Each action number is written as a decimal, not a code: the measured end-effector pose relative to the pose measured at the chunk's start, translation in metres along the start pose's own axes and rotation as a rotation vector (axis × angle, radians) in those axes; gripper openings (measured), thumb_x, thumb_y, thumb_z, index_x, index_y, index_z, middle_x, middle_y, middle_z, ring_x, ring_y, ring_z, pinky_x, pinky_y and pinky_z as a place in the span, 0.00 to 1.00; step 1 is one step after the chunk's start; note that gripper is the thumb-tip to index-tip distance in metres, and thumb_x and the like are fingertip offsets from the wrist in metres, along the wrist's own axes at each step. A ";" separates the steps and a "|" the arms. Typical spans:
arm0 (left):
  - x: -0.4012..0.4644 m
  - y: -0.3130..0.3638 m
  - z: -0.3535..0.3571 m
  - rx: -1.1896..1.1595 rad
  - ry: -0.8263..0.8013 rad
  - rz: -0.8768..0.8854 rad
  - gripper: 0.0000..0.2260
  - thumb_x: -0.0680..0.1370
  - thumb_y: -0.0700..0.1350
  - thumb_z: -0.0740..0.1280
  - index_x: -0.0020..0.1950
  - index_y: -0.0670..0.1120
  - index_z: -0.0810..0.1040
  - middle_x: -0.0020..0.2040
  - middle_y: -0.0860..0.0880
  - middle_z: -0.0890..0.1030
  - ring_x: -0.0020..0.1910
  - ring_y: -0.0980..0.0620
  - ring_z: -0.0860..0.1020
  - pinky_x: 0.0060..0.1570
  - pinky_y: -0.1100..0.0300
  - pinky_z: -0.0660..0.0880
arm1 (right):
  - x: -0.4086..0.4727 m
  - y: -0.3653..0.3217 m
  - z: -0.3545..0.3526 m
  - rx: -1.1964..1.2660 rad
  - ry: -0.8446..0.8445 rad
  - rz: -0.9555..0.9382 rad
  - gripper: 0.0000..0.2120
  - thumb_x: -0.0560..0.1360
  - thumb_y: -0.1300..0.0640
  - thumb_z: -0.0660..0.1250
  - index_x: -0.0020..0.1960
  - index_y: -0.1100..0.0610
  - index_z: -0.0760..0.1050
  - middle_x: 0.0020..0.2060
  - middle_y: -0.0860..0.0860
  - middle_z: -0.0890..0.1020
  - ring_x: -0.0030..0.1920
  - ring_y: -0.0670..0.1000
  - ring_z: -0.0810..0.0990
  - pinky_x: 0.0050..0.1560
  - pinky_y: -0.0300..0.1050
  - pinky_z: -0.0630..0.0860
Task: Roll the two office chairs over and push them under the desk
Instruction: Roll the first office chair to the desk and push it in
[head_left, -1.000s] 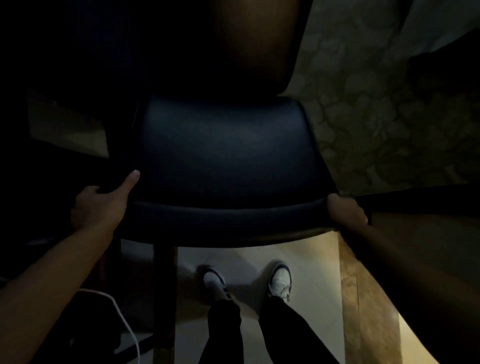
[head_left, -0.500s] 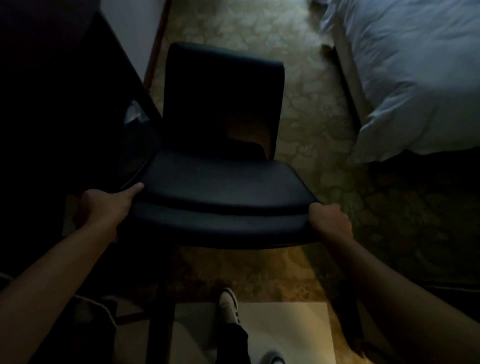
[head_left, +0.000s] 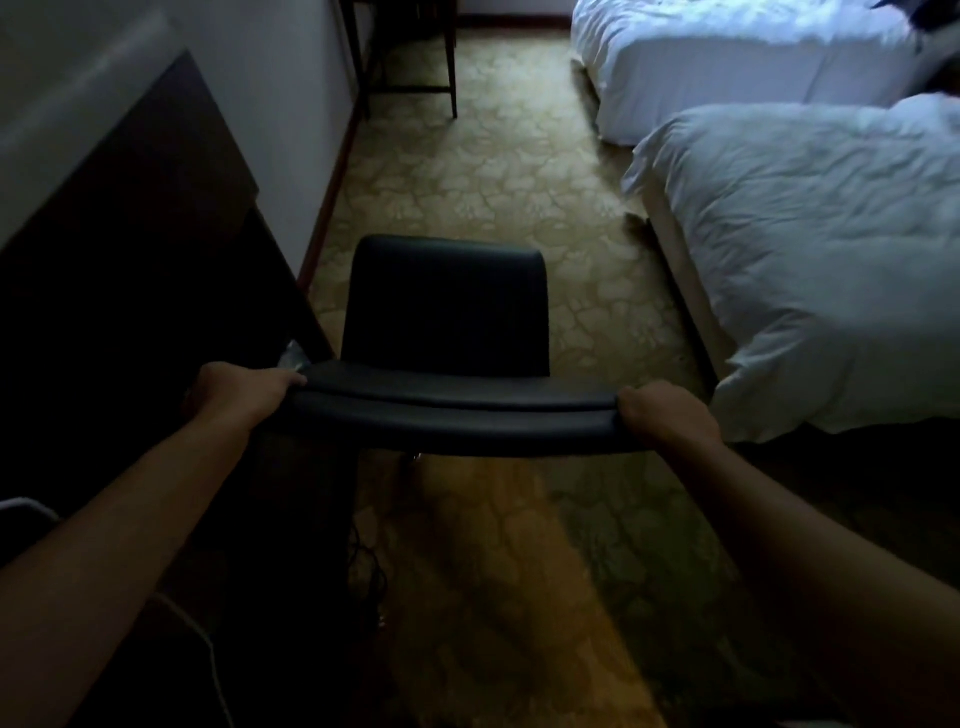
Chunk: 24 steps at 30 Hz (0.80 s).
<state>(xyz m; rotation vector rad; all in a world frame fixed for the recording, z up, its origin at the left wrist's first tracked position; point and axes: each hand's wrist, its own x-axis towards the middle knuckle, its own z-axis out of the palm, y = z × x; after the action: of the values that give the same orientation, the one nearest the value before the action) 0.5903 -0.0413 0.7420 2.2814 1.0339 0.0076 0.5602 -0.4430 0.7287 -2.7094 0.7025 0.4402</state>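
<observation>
Two hands grip dark chair (head_left: 447, 332): left hand (head_left: 236, 392) clasps left seat corner, right hand (head_left: 662, 415) closed on right corner. Chair sits in aisle between dark desk (head_left: 130, 249) and bed (head_left: 810, 249), not yet tucked under. Second chair unseen; task early.

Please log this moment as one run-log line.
left hand: grip on chair seat edge | right hand: same | desk: left | beds: right
</observation>
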 end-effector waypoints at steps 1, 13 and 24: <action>0.008 0.009 -0.001 0.017 -0.016 -0.001 0.36 0.62 0.58 0.79 0.60 0.35 0.76 0.59 0.36 0.78 0.56 0.36 0.77 0.56 0.44 0.76 | 0.006 -0.008 -0.007 0.003 0.019 -0.011 0.21 0.75 0.43 0.55 0.52 0.59 0.77 0.53 0.59 0.80 0.50 0.60 0.78 0.52 0.51 0.74; 0.054 0.129 0.010 0.232 0.211 0.442 0.17 0.71 0.56 0.55 0.33 0.49 0.78 0.41 0.42 0.82 0.38 0.41 0.74 0.46 0.51 0.63 | 0.102 -0.115 -0.077 0.027 0.078 -0.093 0.16 0.75 0.45 0.59 0.34 0.54 0.69 0.35 0.53 0.72 0.38 0.54 0.72 0.45 0.47 0.69; 0.121 0.230 0.042 0.401 0.358 0.692 0.17 0.68 0.49 0.55 0.31 0.44 0.81 0.36 0.37 0.82 0.39 0.37 0.78 0.44 0.50 0.67 | 0.217 -0.214 -0.107 0.028 0.093 -0.379 0.24 0.67 0.43 0.54 0.50 0.55 0.81 0.51 0.58 0.83 0.50 0.60 0.81 0.44 0.48 0.71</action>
<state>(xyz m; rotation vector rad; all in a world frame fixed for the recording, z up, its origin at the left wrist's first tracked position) 0.8407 -0.0962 0.8042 2.9750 0.3663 0.5528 0.8729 -0.3943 0.7927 -2.7611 0.2018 0.2110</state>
